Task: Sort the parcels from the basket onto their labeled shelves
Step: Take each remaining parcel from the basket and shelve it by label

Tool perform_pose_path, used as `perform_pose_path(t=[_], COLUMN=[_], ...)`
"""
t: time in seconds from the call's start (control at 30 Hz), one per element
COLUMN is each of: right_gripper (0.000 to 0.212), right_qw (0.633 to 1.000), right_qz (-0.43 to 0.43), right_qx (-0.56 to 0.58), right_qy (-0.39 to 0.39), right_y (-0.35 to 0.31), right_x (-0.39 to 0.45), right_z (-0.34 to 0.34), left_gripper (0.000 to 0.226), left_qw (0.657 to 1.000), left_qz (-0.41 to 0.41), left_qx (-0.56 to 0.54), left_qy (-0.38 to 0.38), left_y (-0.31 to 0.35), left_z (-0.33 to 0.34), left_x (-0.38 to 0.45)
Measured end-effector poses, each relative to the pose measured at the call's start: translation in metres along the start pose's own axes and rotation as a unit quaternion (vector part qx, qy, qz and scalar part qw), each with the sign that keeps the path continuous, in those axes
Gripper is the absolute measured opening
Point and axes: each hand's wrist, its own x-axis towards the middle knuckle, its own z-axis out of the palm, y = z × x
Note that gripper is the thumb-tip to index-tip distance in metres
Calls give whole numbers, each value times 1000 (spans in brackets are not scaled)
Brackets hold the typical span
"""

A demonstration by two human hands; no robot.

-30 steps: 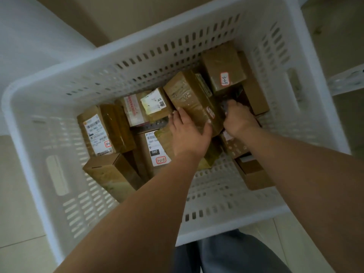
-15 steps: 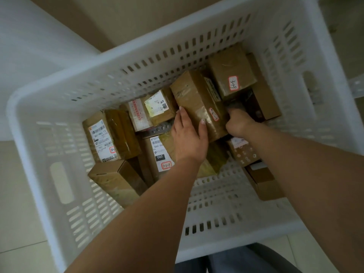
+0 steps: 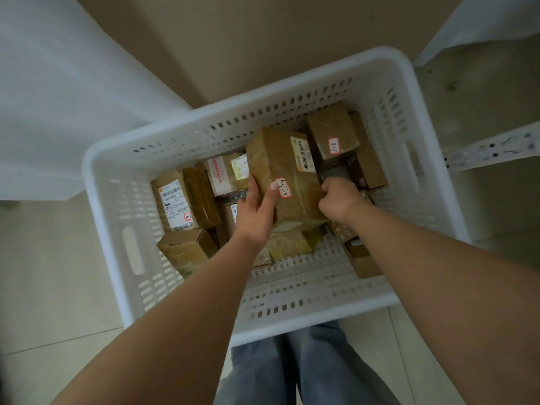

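A white slotted plastic basket (image 3: pixel 292 314) stands on the floor and holds several brown cardboard parcels. I hold one taped parcel (image 3: pixel 287 171) with both hands, tilted and raised above the others; a red-edged sticker on it reads 3-39. My left hand (image 3: pixel 257 211) grips its left side, thumb on the front face. My right hand (image 3: pixel 340 200) grips its right lower edge. Behind it lies a parcel marked 3-49 (image 3: pixel 333 131). At the left lies a parcel with a white shipping label (image 3: pixel 182 200).
A white metal shelf rail (image 3: pixel 493 149) runs along the right of the basket. White sheeting (image 3: pixel 64 92) hangs at the left. A brown wall stands behind, pale floor tiles lie around, and my jeans-clad legs (image 3: pixel 306 366) are under the basket's near rim.
Both hands have closed on the 3-39 parcel and lifted it up off the pile, tilting it so the sticker faces me. The view has pulled back from the basket.
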Motion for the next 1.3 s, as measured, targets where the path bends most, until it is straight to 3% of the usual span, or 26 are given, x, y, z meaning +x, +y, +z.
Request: perform_pose_path(t=[0.1,0.27,0.47,0.67,0.73,0.87,0.97,1.03,1.13,1.3], right_gripper=[15,20,32,71,77,90,90,84,78,77], right_qw=[1000,997,979,951,931,919,913,913,903,886], right_qz=[-9,12,40,53,81,60,56,68,87,118], right_qx=[-18,-7,100,291,353,381,394,398,420,448], right_qy=[8,75,173,88,33,-82,-89,-59,-14,16], right_y=[-9,-16,-22,-29,-28,-19,-12,-10,-8,-5], right_x=[-16,-32,-42,-57,-62,-70,-73,-73,-74,-78], right_z=[-9,-27,-57,-77,-84,-94,-98,-98,-97,-91], left_gripper=[65,59,50,21,22,26,41,52,51,68], left_qw=[1000,998,995,987,983,977,984,998,991,993], left_qz=[5,14,9,-31,-32,-44,-32,-13,-29,-69], left_qx=[-10,3,28,41,46,52,63,4,-121,-98], left_qy=[-11,-56,-97,-150,-173,-200,-161,-64,48,-21], left_y=[8,22,45,77,87,103,113,116,116,108], left_z=[-17,-37,-55,-64,-65,-71,-69,-63,-52,-34], left_x=[-16,-36,-55,-62,-61,-57,-58,-58,-60,-66])
